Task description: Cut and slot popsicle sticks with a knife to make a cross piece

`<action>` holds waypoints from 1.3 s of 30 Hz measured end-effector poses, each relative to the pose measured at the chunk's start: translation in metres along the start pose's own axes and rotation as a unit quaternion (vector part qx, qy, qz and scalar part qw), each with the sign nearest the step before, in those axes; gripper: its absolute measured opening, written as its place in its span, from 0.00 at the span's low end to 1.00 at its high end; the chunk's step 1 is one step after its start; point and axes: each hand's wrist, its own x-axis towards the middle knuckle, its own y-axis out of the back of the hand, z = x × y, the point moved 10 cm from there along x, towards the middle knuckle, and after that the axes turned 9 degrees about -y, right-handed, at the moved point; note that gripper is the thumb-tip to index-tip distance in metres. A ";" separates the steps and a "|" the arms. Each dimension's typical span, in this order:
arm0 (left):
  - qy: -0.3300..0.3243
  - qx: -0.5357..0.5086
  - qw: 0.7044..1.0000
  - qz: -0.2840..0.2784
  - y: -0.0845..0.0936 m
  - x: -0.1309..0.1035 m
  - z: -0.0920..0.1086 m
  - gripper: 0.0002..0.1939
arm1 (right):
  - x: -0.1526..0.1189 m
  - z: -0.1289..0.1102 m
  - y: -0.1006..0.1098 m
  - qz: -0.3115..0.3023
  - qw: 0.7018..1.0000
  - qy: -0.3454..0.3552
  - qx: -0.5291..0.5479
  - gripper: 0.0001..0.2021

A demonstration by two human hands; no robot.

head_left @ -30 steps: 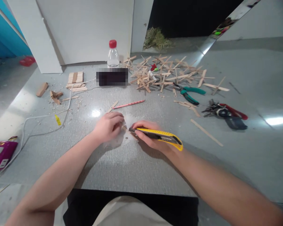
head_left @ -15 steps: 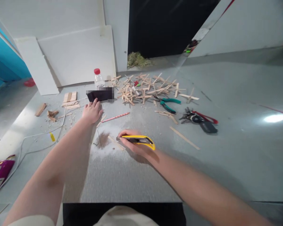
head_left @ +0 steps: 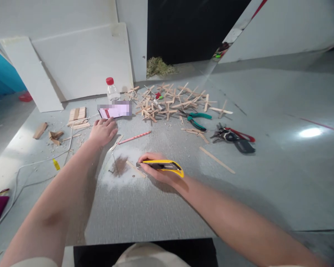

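Note:
My left hand (head_left: pixel 103 132) lies with its fingers spread on the table, fingertips at the lower edge of a phone (head_left: pixel 115 110) whose screen is lit. My right hand (head_left: pixel 155 171) grips a yellow utility knife (head_left: pixel 167 166), its tip pointing left. Just left of the knife tip, a thin wooden stick (head_left: pixel 136 169) lies beside a brown smudge (head_left: pixel 120 165) ringed with pale dust. A red and white striped pencil-like stick (head_left: pixel 135 137) rests between the hands, near a short wooden piece (head_left: pixel 117 142).
Behind are many crossed wooden sticks (head_left: pixel 169 105), green-handled pliers (head_left: pixel 197 119) and a red-capped bottle (head_left: pixel 112 91). A hole punch tool (head_left: pixel 233 138) and a loose stick (head_left: pixel 217 160) lie right. Stacked sticks (head_left: pixel 77 116), cardboard scraps (head_left: pixel 55 137) and a white cable (head_left: pixel 40 163) are left.
The phone screen has gone from dark to lit. The view has shifted slightly, while my left hand stays by the phone and my right hand still holds the knife.

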 end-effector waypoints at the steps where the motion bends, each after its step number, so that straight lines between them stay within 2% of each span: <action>1: -0.014 -0.006 1.000 0.003 0.002 -0.002 0.004 0.23 | 0.000 0.000 0.000 0.000 1.000 0.001 -0.001 0.06; 6: -0.067 -0.036 0.997 -0.001 0.011 -0.016 0.032 0.22 | 0.000 0.000 0.001 -0.003 1.000 0.006 -0.007 0.06; 11: -0.099 -0.079 0.991 0.033 0.020 -0.032 0.063 0.18 | -0.002 0.000 0.002 -0.002 1.000 0.003 -0.006 0.04; 15: -0.220 -0.195 0.955 0.040 0.025 -0.053 0.114 0.14 | -0.003 0.001 0.005 0.006 1.000 -0.009 -0.014 0.04; 18: -0.249 -0.254 0.933 0.052 0.029 -0.068 0.134 0.11 | -0.004 0.003 0.005 0.006 1.000 -0.010 -0.026 0.04; 21: -0.245 -0.294 0.922 0.058 0.026 -0.073 0.139 0.11 | -0.005 0.002 0.004 0.003 0.999 -0.005 -0.032 0.03; 28: -0.250 -0.269 0.928 0.066 0.013 -0.068 0.142 0.12 | -0.006 -0.012 0.004 0.005 0.999 0.023 -0.046 0.06; 39: -0.249 -0.278 0.926 0.052 0.013 -0.067 0.145 0.13 | -0.013 -0.021 -0.003 0.014 0.989 0.063 -0.137 0.10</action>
